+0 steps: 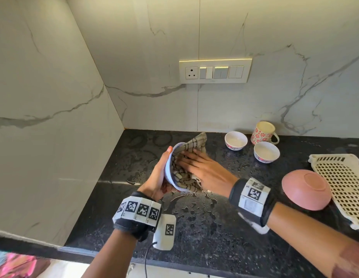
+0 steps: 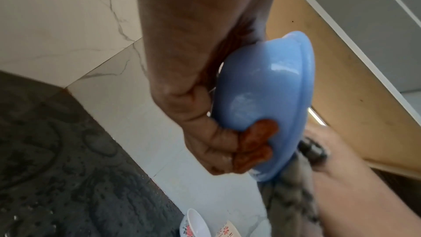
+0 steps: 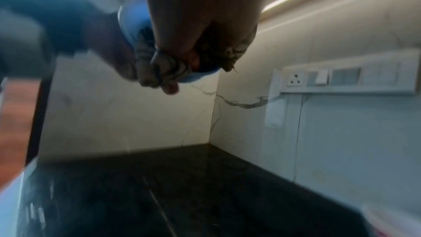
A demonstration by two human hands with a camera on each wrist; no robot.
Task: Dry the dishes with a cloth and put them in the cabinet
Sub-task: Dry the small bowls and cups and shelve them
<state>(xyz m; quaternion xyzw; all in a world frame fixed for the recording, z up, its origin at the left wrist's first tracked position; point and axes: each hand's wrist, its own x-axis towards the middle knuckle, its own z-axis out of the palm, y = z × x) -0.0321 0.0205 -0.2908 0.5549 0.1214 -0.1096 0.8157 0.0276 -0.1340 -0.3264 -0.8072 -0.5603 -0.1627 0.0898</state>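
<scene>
My left hand (image 1: 159, 177) grips a light blue bowl (image 1: 168, 167), tipped on its side above the wet black countertop (image 1: 194, 227). The left wrist view has the left hand's fingertips (image 2: 257, 132) curled against the outside of the bowl (image 2: 262, 87). A beige checked cloth (image 1: 194, 144) fills the bowl's hollow and sticks out over its far rim. My right hand (image 1: 196, 167) lies on the cloth with straight, spread fingers and presses it into the bowl. In the blurred right wrist view, bunched cloth (image 3: 164, 68) hangs under the right hand (image 3: 205, 15) in front of the bowl (image 3: 134, 17).
At the back right stand two small white flowered bowls (image 1: 235, 140) (image 1: 266, 151) and an upturned flowered mug (image 1: 263, 132). A pink bowl (image 1: 306, 189) lies upside down beside a white perforated tray (image 1: 343, 183). Marble walls close the left and back; a switch panel (image 1: 214, 71) is on the back wall.
</scene>
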